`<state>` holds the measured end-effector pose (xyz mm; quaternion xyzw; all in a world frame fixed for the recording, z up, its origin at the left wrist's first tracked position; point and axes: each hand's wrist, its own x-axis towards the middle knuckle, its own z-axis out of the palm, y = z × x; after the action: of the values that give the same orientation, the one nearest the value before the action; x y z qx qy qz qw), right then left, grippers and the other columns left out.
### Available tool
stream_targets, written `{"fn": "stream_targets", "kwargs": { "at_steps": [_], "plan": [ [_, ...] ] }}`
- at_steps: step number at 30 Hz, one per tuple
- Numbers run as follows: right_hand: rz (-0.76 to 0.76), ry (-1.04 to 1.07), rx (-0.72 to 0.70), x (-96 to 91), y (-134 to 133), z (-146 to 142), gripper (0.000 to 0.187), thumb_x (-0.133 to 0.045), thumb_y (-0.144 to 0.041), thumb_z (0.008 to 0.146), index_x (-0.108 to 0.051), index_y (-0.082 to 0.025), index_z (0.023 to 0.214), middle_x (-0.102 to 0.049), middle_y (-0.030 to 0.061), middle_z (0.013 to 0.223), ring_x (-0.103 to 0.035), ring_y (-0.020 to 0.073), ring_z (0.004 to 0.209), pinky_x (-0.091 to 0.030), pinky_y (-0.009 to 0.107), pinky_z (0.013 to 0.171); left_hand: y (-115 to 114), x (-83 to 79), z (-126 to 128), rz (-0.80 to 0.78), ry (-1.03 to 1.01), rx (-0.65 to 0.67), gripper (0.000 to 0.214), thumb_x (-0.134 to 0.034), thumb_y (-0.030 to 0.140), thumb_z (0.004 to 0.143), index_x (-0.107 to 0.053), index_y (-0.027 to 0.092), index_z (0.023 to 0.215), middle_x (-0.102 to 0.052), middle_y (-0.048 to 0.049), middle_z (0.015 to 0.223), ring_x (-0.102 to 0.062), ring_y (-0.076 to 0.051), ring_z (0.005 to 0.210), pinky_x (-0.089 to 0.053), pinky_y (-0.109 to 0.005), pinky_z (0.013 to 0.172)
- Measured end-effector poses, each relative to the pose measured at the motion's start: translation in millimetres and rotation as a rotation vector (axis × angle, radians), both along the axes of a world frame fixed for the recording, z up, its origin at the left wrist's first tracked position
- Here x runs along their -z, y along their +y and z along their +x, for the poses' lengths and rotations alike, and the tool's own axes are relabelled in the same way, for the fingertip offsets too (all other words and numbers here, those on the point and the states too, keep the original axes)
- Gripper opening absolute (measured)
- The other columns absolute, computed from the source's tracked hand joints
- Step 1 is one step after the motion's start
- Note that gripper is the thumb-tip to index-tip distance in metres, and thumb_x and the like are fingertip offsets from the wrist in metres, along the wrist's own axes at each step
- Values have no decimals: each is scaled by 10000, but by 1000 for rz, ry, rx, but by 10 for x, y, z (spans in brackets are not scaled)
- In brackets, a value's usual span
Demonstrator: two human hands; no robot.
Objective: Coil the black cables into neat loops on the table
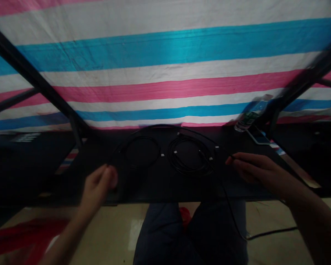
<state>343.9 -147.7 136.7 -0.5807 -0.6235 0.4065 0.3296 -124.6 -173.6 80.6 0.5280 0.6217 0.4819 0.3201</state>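
A thin black cable [165,125] arcs across the black table top, spanning the gap between my two hands. On the left, my left hand [99,183] is closed in a pinch around one part of it. My right hand [255,167] grips another part on the right between thumb and fingers. From near the right hand, a length of black cable [231,211] hangs over the table's front edge and bends off to the right. Between the hands lie a coil of several black cable loops [191,172] with small white tags and a thinner round loop of cable [143,137].
A clear plastic bottle [249,117] leans at the back right beside a phone-like flat device [257,137]. Black frame bars [34,79] slant up at both sides. Striped sheeting [165,51] covers the back. A red stool-like object [22,239] is at lower left.
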Motion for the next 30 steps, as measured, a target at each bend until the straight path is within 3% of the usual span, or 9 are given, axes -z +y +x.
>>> {"fn": "stream_targets", "kwargs": {
  "at_steps": [3,5,7,10,13,18,22,25,30],
  "plan": [
    [-342,443,-22,182,-143,-438,314,-683,-505,858,-660,-208,958,-519,-27,623,-368,61,396,-254,178,335,-70,96,564,-47,-421,103,316,-590,501,925,-606,195,847,-477,51,543,-446,-102,467,-396,-228,480],
    [-431,660,-58,292,-240,-758,261,-655,-468,887,-589,-219,933,-496,-67,569,-302,50,343,-244,165,303,-109,139,927,-19,-560,131,308,-590,481,935,-635,183,872,-559,17,599,-525,-120,533,-456,-251,545],
    [-433,827,-74,379,-318,-1051,232,-640,-436,905,-550,-222,920,-520,-69,561,-359,67,345,-321,177,316,-140,161,1219,-11,-541,153,301,-628,458,919,-693,171,858,-686,-58,767,-643,-168,709,-528,-296,697],
    [-333,1008,29,469,-390,-1386,234,-662,-417,892,-539,-219,909,-523,-74,555,-391,74,366,-378,189,353,-178,180,1494,-67,-464,225,277,-688,447,874,-767,185,832,-746,-117,986,-690,-239,935,-554,-328,816],
    [-290,1105,155,553,-448,-1596,240,-685,-415,876,-550,-218,906,-478,-91,533,-358,64,370,-373,188,372,-233,236,1620,-163,-475,273,241,-723,428,848,-800,201,868,-764,-119,1001,-704,-256,962,-564,-340,844],
    [-292,1095,186,733,-594,-1762,227,-645,-416,909,-589,-197,927,-463,-83,557,-363,56,408,-343,182,408,-344,384,1705,-293,-727,241,283,-798,358,795,-782,219,1042,-776,-101,1004,-724,-219,895,-581,-301,790],
    [-272,893,64,798,-683,-1775,269,-584,-458,945,-587,-190,956,-524,-55,630,-399,61,425,-331,192,415,-319,350,1738,-325,-936,149,341,-810,426,771,-782,213,1035,-760,-134,1118,-734,-233,921,-595,-284,716],
    [-240,691,-31,789,-705,-1753,343,-518,-523,972,-569,-188,922,-542,-40,640,-424,71,434,-331,200,421,-226,255,1761,-356,-948,157,375,-844,404,730,-782,189,1031,-762,-166,1103,-742,-261,917,-600,-298,680],
    [-249,440,-160,765,-729,-1625,417,-454,-533,994,-584,-182,811,-558,-16,608,-469,96,477,-358,222,472,-31,152,1784,-313,-896,196,384,-877,318,690,-766,178,1030,-791,-103,839,-748,-220,777,-589,-297,701]
  ]
}}
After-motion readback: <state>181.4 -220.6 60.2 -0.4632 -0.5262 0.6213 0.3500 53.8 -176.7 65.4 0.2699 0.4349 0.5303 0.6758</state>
